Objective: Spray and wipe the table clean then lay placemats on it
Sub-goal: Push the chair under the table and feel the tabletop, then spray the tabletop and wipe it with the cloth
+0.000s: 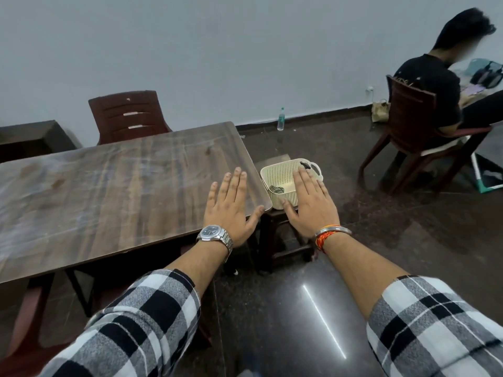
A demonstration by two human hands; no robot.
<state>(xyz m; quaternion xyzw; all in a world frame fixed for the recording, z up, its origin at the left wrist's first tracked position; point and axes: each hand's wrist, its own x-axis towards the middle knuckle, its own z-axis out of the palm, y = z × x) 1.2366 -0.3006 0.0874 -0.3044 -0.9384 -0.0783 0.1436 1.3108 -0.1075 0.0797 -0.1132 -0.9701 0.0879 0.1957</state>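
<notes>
A dark wood-grain table [114, 191] with smeary streaks fills the left half of the view. My left hand [231, 208], with a steel watch on its wrist, is held flat with spread fingers above the table's near right corner. My right hand [310, 205], with bangles at the wrist, hovers palm down over a cream plastic basket [280, 178]. The basket rests on a dark stool [280, 240] beside the table. Something dark lies in the basket's bottom, and I cannot tell what it is. Both hands hold nothing.
A maroon plastic chair [128, 115] stands behind the table. A clear water bottle [281, 119] is on the floor by the wall. At the right a person [435, 85] sits on another maroon chair. Dark glossy floor lies between us.
</notes>
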